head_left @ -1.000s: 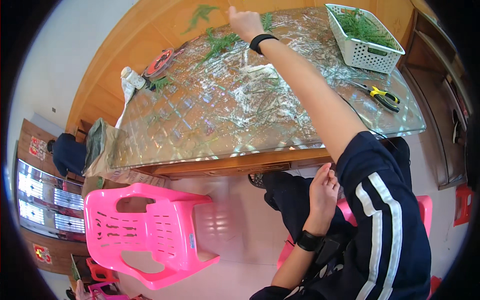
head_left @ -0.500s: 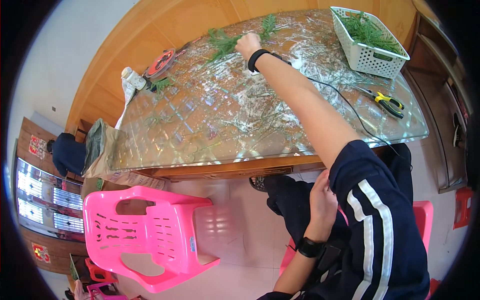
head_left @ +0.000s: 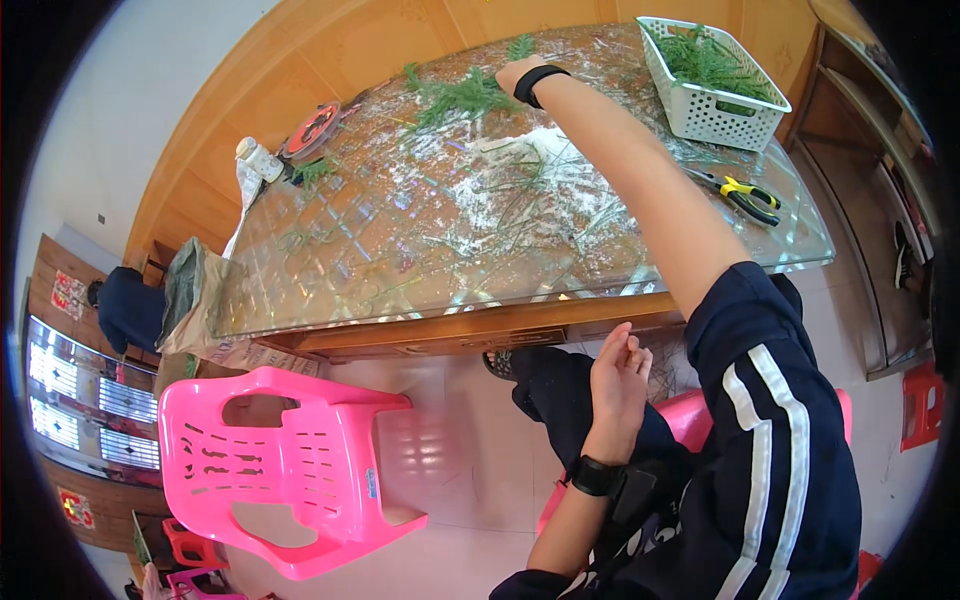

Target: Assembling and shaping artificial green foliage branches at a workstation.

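Note:
My right hand (head_left: 516, 76) reaches over the far side of the glass-topped table (head_left: 300, 300), its fingers curled and mostly hidden. Beside it on the left lies a bunch of green leafy sprigs (head_left: 462, 100), and a small sprig tip (head_left: 520, 47) shows just beyond the hand. Whether the fingers hold a stem cannot be made out. My left hand (head_left: 620, 385) hovers above my lap in front of the table, palm partly up, fingers loosely bent and apart, with nothing in it. White powder (head_left: 550, 150) and loose thin stems cover the tabletop nearer to me.
A white perforated basket (head_left: 715, 125) of greenery stands at the far right, with yellow-and-black pliers (head_left: 750, 200) nearer. Far left are a white bottle (head_left: 260, 160) and a red round reel (head_left: 315, 130). A pink chair (head_left: 290, 460) stands left; another person (head_left: 132, 308) bends beyond it.
My right hand has moved right and slightly farther, off the bunch of sprigs. My left hand has swung out from beside my right sleeve, fingers now showing. The dark cable along my right arm no longer shows.

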Action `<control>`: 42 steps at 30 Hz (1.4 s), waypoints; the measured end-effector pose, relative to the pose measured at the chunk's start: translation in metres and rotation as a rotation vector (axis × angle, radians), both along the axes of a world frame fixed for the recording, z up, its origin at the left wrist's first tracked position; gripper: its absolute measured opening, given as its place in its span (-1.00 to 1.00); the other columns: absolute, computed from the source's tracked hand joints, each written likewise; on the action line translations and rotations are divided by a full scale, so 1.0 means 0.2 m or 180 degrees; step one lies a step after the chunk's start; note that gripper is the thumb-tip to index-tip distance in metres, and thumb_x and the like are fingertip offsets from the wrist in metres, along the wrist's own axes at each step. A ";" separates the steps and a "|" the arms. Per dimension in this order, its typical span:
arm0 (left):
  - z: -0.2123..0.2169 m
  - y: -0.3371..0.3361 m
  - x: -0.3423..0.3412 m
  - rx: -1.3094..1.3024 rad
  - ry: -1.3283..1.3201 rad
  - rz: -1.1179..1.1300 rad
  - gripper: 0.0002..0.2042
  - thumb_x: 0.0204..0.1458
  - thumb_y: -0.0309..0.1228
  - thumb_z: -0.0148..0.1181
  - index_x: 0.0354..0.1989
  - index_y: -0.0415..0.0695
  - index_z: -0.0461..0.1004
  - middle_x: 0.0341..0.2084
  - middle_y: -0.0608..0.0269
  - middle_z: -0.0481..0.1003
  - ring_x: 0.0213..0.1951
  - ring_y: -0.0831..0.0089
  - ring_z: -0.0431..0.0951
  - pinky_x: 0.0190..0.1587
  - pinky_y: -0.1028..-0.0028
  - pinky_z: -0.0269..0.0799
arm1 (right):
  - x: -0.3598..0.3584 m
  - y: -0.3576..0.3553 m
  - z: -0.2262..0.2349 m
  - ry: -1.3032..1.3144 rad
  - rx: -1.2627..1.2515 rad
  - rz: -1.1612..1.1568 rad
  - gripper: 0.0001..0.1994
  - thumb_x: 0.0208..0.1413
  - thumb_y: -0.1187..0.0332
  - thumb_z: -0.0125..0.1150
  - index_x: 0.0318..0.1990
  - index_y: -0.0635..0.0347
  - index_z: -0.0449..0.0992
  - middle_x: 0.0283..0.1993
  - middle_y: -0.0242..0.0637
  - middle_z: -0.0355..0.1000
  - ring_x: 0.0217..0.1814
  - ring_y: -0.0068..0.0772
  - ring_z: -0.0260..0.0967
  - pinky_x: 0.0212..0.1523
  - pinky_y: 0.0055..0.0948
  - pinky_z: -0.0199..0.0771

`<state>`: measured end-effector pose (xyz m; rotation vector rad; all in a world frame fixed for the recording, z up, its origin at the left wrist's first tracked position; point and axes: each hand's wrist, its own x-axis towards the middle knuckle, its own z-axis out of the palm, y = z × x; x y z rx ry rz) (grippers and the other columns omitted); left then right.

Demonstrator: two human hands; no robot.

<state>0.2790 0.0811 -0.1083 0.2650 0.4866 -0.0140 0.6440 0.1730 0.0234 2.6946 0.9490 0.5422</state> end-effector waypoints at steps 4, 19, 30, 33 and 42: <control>-0.02 0.00 0.00 0.0013 -0.0051 -0.0037 -0.85 0.02 -0.50 0.00 -0.23 -0.21 0.37 -0.58 0.36 0.35 -0.51 0.57 0.26 -0.22 0.55 0.18 | -0.12 -0.07 0.15 0.0791 -0.0140 -0.0136 -0.81 0.00 0.48 -0.02 -0.51 0.23 0.54 -0.43 -0.24 0.50 -0.30 -0.28 0.47 -0.29 -0.30 0.47; -0.03 0.06 -0.01 -0.0258 0.0146 0.0104 -0.83 -0.01 -0.52 0.00 -0.21 -0.21 0.36 -0.57 0.34 0.32 -0.50 0.56 0.25 -0.20 0.54 0.18 | 0.23 -0.18 0.55 -0.0286 0.1421 0.0591 -0.87 -0.07 0.33 0.07 -0.49 0.14 0.50 -0.43 -0.24 0.49 -0.38 -0.25 0.49 -0.45 -0.37 0.47; -0.03 0.04 -0.03 -0.0276 0.0114 -0.0022 -0.82 0.02 -0.51 -0.05 -0.19 -0.20 0.33 -0.55 0.35 0.31 -0.48 0.56 0.25 -0.17 0.53 0.18 | 0.18 0.04 0.26 -0.0680 0.2646 -0.0406 -0.86 -0.09 0.45 -0.02 -0.49 0.21 0.50 -0.36 -0.14 0.49 -0.32 -0.11 0.47 -0.32 -0.18 0.46; 0.00 0.00 -0.01 -0.0320 0.0061 -0.0111 -0.83 0.02 -0.51 -0.05 -0.19 -0.20 0.33 -0.56 0.35 0.30 -0.48 0.56 0.25 -0.17 0.53 0.18 | 0.30 -0.01 -0.01 -0.0220 0.1757 -0.0113 -0.83 -0.03 0.44 -0.03 -0.34 0.25 0.50 -0.27 -0.06 0.47 -0.22 -0.04 0.44 -0.27 -0.13 0.45; 0.01 -0.01 -0.01 -0.0370 0.0072 -0.0100 -0.87 0.06 -0.51 -0.08 -0.23 -0.20 0.32 -0.61 0.33 0.29 -0.55 0.54 0.24 -0.15 0.49 0.17 | 0.38 -0.09 -0.06 0.1205 0.0249 0.0139 -0.78 -0.01 0.52 -0.02 -0.27 0.17 0.57 -0.23 -0.14 0.48 -0.30 -0.19 0.45 -0.37 -0.22 0.45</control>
